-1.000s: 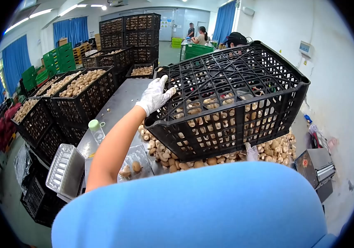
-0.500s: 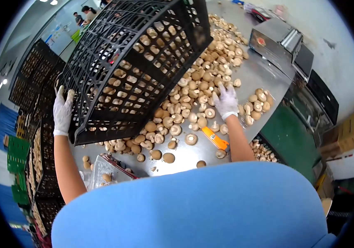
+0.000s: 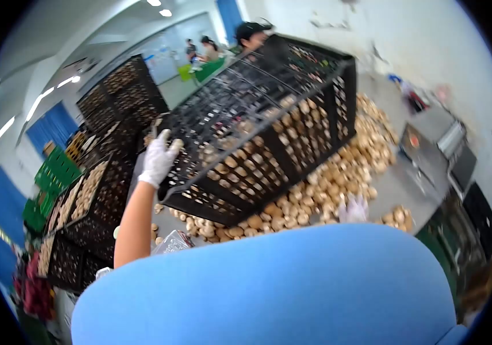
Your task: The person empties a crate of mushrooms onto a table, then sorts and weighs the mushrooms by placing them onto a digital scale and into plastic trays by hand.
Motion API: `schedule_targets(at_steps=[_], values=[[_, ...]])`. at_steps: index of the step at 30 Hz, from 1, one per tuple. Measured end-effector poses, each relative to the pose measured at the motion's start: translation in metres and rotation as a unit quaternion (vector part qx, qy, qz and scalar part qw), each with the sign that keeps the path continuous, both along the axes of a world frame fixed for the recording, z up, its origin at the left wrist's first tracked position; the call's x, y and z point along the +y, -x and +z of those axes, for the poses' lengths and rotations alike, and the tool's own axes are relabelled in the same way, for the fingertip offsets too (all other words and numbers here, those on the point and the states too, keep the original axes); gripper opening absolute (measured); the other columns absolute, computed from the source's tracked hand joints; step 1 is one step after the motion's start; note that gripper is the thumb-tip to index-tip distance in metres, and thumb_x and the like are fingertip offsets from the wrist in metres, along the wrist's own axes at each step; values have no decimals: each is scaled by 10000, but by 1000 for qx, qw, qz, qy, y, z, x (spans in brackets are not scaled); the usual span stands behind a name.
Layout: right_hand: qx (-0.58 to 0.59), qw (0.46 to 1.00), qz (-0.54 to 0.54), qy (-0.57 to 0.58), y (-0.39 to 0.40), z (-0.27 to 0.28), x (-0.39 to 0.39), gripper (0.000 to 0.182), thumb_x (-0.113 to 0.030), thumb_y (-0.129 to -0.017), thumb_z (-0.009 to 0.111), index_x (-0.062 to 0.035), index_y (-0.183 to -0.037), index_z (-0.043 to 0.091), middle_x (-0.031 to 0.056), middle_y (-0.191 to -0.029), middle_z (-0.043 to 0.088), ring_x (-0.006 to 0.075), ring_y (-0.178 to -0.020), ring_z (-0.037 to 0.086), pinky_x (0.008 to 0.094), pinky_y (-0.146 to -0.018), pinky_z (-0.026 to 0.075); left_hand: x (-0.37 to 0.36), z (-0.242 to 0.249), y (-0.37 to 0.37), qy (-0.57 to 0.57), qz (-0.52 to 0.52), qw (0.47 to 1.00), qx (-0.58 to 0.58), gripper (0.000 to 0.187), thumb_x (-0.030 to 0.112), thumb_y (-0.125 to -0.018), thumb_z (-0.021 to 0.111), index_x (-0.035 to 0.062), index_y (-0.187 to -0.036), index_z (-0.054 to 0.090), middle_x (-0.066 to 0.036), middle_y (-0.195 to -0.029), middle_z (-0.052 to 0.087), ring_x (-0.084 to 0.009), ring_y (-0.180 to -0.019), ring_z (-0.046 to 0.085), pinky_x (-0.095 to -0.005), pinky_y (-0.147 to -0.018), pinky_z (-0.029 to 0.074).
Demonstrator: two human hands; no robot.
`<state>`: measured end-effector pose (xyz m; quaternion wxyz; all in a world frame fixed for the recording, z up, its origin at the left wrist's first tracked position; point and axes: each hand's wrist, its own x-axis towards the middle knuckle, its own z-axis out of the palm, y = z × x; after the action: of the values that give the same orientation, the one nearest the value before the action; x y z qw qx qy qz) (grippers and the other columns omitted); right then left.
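A big black plastic crate (image 3: 306,146) rests tilted on the mushroom pile, and mushrooms show through the slots in its side. My gloved left hand (image 3: 161,160) grips the crate's near left edge, fingers hooked over the rim. Loose brown-capped mushrooms (image 3: 338,181) lie heaped under and to the right of the crate. At the near side of the heap is my gloved right hand (image 3: 353,209). Its fingers point away from me and look apart, holding nothing visible; the wrist is hidden behind my blue-clad front.
A metal machine (image 3: 434,141) stands at the right on the steel table (image 3: 412,190). Beside my right hand sits a small mushroom group (image 3: 397,218). A clear plastic tray (image 3: 175,242) lies near my left forearm. Stacked crates (image 3: 93,215) fill the left. A person (image 3: 253,38) is behind the crate.
My view has swung up and left, so table things appear farther right and more of the room shows. My left hand stays on the crate; my right hand remains at the mushrooms.
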<state>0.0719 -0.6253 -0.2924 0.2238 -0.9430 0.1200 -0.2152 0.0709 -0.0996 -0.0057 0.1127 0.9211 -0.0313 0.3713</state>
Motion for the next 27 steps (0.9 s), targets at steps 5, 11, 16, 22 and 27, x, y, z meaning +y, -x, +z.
schedule_targets(at_steps=[5,11,16,22,27], values=[[-13,1000,-19,12,-2,-10,-2,474,-424,-925,540,-92,-1249,634,181,-1457,468,392,-1345,408,529,-1105,338,-25,12,18,6,29,999,27,615,402,-896,654,-29,-1317,532,-302,-1102,627,-423,-1058,595,-466,-947,459],[-13,999,-50,-12,3,15,6,457,-354,-900,596,-97,-1277,617,163,-1426,504,375,-1313,442,498,-1108,343,-19,9,13,16,35,998,53,677,441,-904,630,-37,-1364,494,-263,-1154,626,-390,-1134,559,-435,-989,437],[-175,983,-61,-2,-1,32,24,350,-247,-903,614,-70,-1204,641,167,-1383,531,373,-1248,486,462,-1076,379,-30,15,23,24,48,997,59,701,457,-908,626,-41,-1379,478,-247,-1159,626,-373,-1133,555,-422,-987,438],[-193,910,179,-320,-5,33,83,349,-153,-927,612,-5,-1240,568,178,-1227,595,301,-1141,562,367,-987,443,-33,19,26,35,47,995,76,710,443,-913,629,-50,-1393,457,-261,-1216,604,-379,-1186,539,-418,-1022,418],[-124,958,228,124,-121,-154,77,501,-241,-946,604,-35,-1381,465,233,-1317,548,343,-1252,519,379,-1023,424,-38,23,30,70,44,993,85,713,403,-912,647,-72,-1401,440,-278,-1311,567,-378,-1269,512,-399,-1078,386]])
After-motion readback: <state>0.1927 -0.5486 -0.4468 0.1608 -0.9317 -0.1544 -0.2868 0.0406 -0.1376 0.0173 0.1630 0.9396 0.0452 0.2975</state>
